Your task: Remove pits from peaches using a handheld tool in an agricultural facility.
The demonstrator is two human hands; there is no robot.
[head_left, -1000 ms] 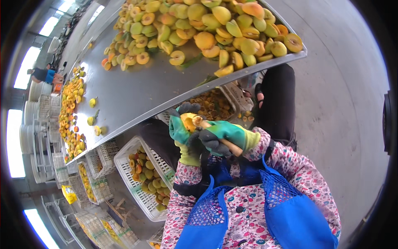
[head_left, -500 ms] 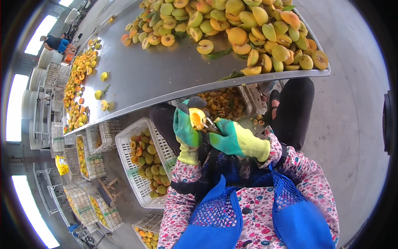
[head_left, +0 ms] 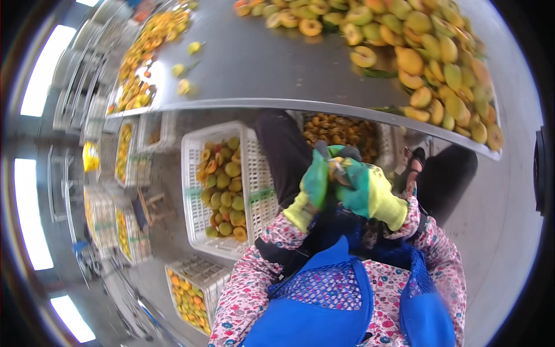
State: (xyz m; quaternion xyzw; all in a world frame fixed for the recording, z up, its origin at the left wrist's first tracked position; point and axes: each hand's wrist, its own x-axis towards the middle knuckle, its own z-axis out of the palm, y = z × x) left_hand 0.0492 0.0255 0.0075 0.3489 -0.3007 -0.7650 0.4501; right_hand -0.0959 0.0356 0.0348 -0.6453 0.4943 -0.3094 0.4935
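Note:
My left hand (head_left: 316, 180), in a green and yellow coated glove, is closed around a yellow peach half (head_left: 336, 165); motion blur smears its outline. Against it, my gloved right hand (head_left: 359, 188) is closed on a small metal pitting tool (head_left: 342, 178), mostly hidden by the fingers. Both hands meet above my lap. Beneath the table edge, beyond my hands, a crate (head_left: 388, 144) contains many brownish cut fruit pieces (head_left: 341, 134).
Ahead stands a metal table (head_left: 254, 69) with a heap of peach halves (head_left: 439, 58) at right and another pile (head_left: 153, 40) at left. A white crate of peaches (head_left: 193, 191) is by my left leg. Farther left are stacked crates (head_left: 101, 211) and a small wooden stool (head_left: 151, 208).
The view has shifted, so the table and crates sit differently in it. My hands have drawn closer together, and the peach half and tool are now more covered by the fingers.

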